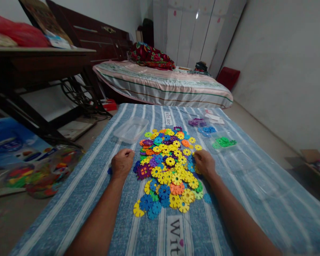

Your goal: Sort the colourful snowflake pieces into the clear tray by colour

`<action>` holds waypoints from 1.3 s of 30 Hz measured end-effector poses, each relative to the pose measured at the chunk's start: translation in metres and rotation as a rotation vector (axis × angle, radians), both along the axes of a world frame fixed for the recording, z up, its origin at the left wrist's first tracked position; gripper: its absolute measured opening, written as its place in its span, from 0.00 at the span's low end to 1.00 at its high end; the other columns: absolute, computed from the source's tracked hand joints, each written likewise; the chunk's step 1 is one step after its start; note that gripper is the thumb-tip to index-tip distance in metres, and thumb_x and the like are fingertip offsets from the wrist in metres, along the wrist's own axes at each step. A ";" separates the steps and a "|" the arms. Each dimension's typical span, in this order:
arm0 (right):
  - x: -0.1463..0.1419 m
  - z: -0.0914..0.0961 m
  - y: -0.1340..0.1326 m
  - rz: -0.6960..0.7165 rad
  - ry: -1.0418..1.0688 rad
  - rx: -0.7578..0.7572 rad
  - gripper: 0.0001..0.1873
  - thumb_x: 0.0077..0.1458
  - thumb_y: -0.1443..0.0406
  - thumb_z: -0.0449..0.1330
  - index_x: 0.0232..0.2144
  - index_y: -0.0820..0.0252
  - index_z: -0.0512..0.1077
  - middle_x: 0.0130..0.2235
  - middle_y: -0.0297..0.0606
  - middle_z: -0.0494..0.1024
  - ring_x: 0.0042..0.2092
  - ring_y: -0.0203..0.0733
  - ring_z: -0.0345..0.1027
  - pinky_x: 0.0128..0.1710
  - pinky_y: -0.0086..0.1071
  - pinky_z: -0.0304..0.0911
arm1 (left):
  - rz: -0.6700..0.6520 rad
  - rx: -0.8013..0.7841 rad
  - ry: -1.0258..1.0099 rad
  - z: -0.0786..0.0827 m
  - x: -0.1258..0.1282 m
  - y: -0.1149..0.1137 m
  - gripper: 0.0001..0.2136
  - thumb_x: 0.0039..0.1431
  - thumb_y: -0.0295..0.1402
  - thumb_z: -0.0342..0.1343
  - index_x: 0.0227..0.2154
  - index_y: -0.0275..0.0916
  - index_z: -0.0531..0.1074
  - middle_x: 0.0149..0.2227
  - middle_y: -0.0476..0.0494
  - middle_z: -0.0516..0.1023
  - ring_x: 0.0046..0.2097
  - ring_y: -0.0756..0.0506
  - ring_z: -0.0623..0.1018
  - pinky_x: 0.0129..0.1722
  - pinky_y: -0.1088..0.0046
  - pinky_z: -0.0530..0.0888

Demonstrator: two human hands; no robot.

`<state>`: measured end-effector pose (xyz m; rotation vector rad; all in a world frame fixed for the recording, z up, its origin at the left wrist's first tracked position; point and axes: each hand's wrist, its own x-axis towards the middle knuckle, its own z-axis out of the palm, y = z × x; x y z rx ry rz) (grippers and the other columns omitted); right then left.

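A heap of flat plastic snowflake discs [170, 167], mostly yellow with blue, orange, green and purple ones, lies on a blue striped cloth [229, 199]. My left hand [121, 163] rests at the heap's left edge, its fingers curled into a fist; what they hold is hidden. On the heap's right edge sits my right hand [204, 163], fingers bent down onto the discs, pinching among them. Small sorted piles lie beyond: purple discs [196, 122], blue discs [208, 130] and green discs [224, 142].
A clear plastic box [131, 129] stands left of the heap's far end. A bag of more coloured pieces [42, 174] lies on the floor at left. Behind are a dark sewing table [37, 64], a bed [162, 85] and white wardrobes [192, 32].
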<state>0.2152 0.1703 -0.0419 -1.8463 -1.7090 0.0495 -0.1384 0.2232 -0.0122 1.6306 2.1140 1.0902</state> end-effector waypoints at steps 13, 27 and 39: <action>-0.013 0.001 0.007 0.013 -0.028 -0.001 0.12 0.60 0.68 0.54 0.31 0.59 0.77 0.35 0.40 0.77 0.41 0.42 0.65 0.40 0.31 0.56 | -0.005 0.007 0.019 0.000 -0.001 0.002 0.10 0.50 0.41 0.52 0.27 0.43 0.75 0.34 0.45 0.83 0.39 0.42 0.80 0.41 0.71 0.73; -0.045 0.000 0.016 0.088 0.729 0.121 0.11 0.48 0.57 0.60 0.26 0.55 0.78 0.32 0.37 0.80 0.37 0.44 0.73 0.43 0.38 0.66 | -0.030 0.009 0.050 0.002 0.000 0.001 0.11 0.51 0.40 0.50 0.27 0.42 0.75 0.36 0.42 0.83 0.40 0.42 0.81 0.43 0.70 0.73; -0.026 0.025 -0.009 0.061 0.931 0.073 0.16 0.44 0.52 0.66 0.26 0.59 0.79 0.27 0.37 0.80 0.30 0.41 0.72 0.32 0.33 0.67 | -0.021 0.031 0.062 -0.001 0.000 0.001 0.10 0.51 0.38 0.51 0.26 0.43 0.75 0.34 0.45 0.83 0.39 0.43 0.79 0.42 0.71 0.73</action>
